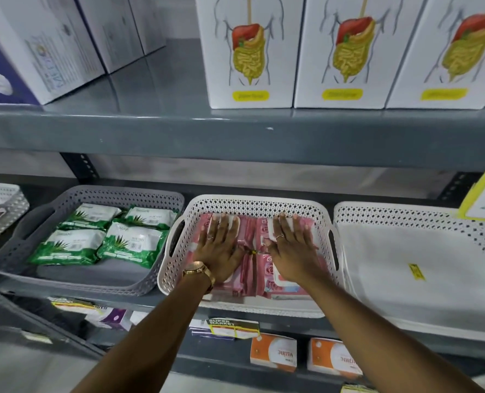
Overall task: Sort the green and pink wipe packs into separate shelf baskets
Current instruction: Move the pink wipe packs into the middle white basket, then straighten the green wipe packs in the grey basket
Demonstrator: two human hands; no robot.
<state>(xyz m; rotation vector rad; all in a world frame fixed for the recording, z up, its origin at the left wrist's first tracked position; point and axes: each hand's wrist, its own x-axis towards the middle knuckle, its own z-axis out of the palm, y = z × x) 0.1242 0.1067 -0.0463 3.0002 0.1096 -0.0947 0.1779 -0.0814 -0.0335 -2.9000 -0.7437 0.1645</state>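
- Left hand [220,246]: fingers spread, palm flat on the pink packs [251,268] in the white basket [179,245]. Pinching nothing, closed round nothing.
- Right hand [291,248]: same pose, flat and splayed on the right side of the pink pile, fingertips [282,215] near the basket's back wall.
- Judgement: this looks like a pressing and squaring step, settling the pink pile level.
- To do it well: press evenly with both palms, nudge the packs toward the back wall, keep the edges inside the rim; the soft wrappers will likely slide over one another, so push down and avoid pushing sideways.
- Pose: both forearms reach forward and up from the bottom of the view, roughly parallel, wrists straight. A gold watch [198,270] sits on the left wrist; rings show on both hands.
- Green packs [105,236]: four visible, laid in the grey basket [17,262] just left of the white one. No pink among them that I can see.
- Another white basket [406,214] to the right holds a flat white sheet, no packs visible.
- Judgement: sorting appears nearly done.
- Above: white boxes [252,52] printed with a digestive diagram, on the upper shelf [150,131].
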